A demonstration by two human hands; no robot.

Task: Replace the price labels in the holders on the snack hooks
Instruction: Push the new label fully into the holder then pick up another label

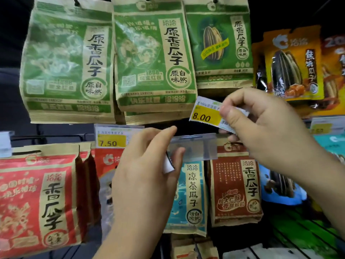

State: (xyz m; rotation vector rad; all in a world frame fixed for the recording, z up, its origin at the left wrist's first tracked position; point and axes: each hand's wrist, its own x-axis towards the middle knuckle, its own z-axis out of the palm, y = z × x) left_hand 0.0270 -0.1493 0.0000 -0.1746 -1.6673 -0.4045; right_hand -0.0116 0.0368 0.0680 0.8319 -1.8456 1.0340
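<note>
The right hand [261, 124] pinches an 8.00 price label [204, 114] between thumb and fingers by its right end, holding it tilted just above and to the right of an empty clear plastic label holder [194, 147] that hangs at the front of a snack hook. The left hand [147, 165] steadies that holder, its fingertips [171, 128] at the holder's upper left edge and its thumb near the lower left corner, while a small folded slip of white paper [168, 165], probably the removed label, is tucked against the palm. The step in hand looks like feeding the new label into the sleeve. To do it well, the left hand should keep the holder from swinging and, if it can, spread the open edge slightly; which edge is open cannot be told from here. The right hand should level the label so that its leading edge lines up squarely with the slot, printed face outward, then slide it in without buckling the thin paper. Gripping so far to one end risks the free end curling, so a shift toward the middle may help. The neighbouring holder with the 7.50 label [112, 140] shows the target look: flat, centred, price readable.
</note>
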